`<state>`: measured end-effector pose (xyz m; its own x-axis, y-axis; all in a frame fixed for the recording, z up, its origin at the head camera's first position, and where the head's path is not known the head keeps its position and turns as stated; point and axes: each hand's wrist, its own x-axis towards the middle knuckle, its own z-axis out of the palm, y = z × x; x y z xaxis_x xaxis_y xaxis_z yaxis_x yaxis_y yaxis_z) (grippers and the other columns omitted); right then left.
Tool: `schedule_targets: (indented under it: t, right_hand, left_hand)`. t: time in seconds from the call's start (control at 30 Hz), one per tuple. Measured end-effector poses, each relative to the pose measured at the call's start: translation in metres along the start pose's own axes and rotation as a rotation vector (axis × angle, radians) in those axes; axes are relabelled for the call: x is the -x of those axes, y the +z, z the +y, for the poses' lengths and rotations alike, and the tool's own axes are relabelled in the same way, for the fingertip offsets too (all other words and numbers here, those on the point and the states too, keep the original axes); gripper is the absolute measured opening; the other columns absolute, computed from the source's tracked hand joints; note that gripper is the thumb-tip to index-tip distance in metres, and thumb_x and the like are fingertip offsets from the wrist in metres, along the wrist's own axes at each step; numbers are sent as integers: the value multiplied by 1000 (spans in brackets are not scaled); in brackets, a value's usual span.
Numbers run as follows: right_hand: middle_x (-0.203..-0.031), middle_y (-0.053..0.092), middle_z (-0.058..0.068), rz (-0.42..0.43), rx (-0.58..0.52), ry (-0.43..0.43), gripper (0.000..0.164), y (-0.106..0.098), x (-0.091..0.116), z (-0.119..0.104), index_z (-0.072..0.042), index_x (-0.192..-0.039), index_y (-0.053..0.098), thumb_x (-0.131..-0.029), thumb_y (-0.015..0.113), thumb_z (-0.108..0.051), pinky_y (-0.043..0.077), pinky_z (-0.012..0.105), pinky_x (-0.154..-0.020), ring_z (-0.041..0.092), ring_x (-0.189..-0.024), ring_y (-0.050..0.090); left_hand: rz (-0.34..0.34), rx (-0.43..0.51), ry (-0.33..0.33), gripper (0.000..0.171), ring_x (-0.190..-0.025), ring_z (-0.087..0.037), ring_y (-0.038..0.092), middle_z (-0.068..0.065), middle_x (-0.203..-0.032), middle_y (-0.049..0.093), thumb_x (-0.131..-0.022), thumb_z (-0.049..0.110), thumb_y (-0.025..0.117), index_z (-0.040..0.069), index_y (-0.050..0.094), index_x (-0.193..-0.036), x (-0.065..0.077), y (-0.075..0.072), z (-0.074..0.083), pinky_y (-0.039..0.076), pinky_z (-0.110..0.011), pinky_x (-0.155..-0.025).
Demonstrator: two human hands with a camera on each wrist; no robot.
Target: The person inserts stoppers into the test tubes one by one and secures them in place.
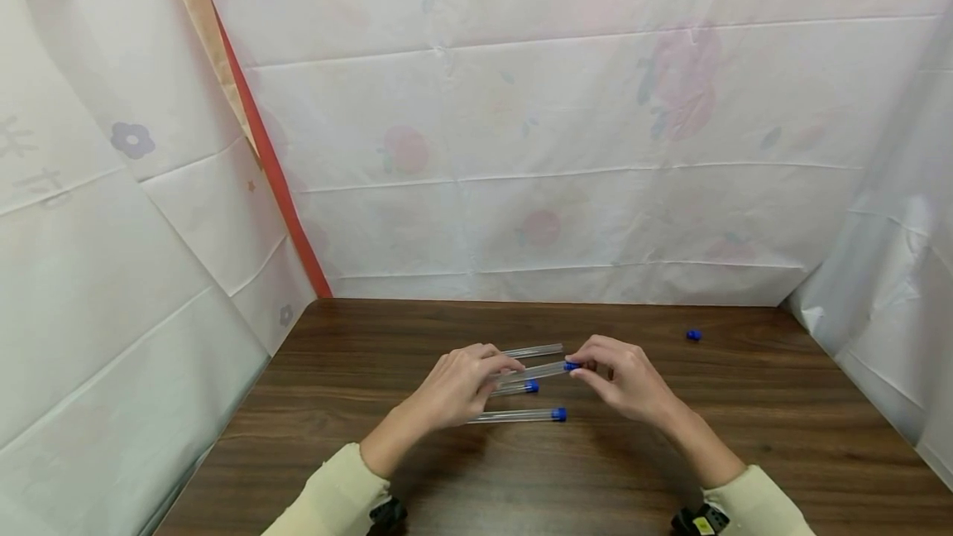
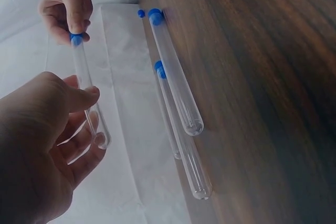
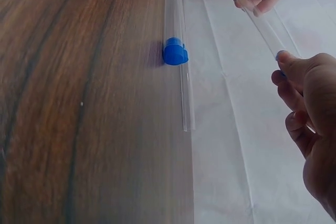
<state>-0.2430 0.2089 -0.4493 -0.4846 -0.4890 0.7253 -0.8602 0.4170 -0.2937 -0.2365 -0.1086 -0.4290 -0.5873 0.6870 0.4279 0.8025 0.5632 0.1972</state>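
Note:
My left hand (image 1: pixel 460 383) grips a clear test tube (image 1: pixel 539 371) around its lower part, thumb on one side and fingers on the other. At the tube's mouth, my right hand (image 1: pixel 625 377) pinches a blue cap (image 2: pixel 76 38) between thumb and fingertips. The held tube is raised above the table and slightly tilted. Below the hands lie two test tubes with blue caps, a front tube (image 1: pixel 517 416) and a middle tube (image 1: pixel 514 388). Behind them lies an uncapped tube (image 1: pixel 538 350), its open end to the right; my left hand partly covers these tubes in the head view.
A loose blue cap (image 1: pixel 693 335) sits on the brown wooden table (image 1: pixel 744 404), toward the back right. White patterned sheeting (image 1: pixel 558 131) hangs behind the table and along both sides. A red strip (image 1: pixel 271 164) runs down the back left corner.

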Motion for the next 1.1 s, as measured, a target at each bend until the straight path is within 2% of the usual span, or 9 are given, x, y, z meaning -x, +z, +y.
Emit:
schedule_targets:
  t: [0.2, 0.53, 0.7, 1.1]
  right_hand:
    - [-94, 77, -1, 2, 4, 14, 30, 0, -1, -1, -8, -107, 83, -86, 88, 13, 53, 23, -61, 2, -79, 63]
    - [-94, 78, 0, -31, -10, 7, 28, -2, -2, -1, -6, -107, 84, -86, 88, 12, 55, 28, -60, 2, -79, 63]
    - [-94, 77, -1, -46, -17, 15, 27, -3, -3, -1, -6, -107, 85, -87, 88, 11, 55, 28, -59, 0, -78, 62]
    - [-95, 79, 1, -86, -94, 61, 28, -6, 0, 0, -7, -111, 85, -91, 84, 12, 49, 20, -54, -6, -73, 55]
  left_hand:
    - [-8, 17, -7, 42, -74, -4, 52, -4, -119, 81, -99, -4, 74, 19, 79, -134, -1, 1, 0, 29, -12, -56]
    - [-30, -17, -22, 41, -88, -13, 65, -5, -123, 81, -102, -2, 72, 21, 78, -135, 0, -1, 1, 35, -15, -60]
    - [-37, -31, -19, 39, -88, -14, 65, -5, -122, 80, -103, -1, 73, 22, 78, -135, 0, -2, 1, 37, -15, -62]
    - [-46, -19, 18, 40, -89, -13, 64, -4, -121, 81, -103, -1, 72, 21, 78, -136, 0, -3, 0, 39, -14, -65]
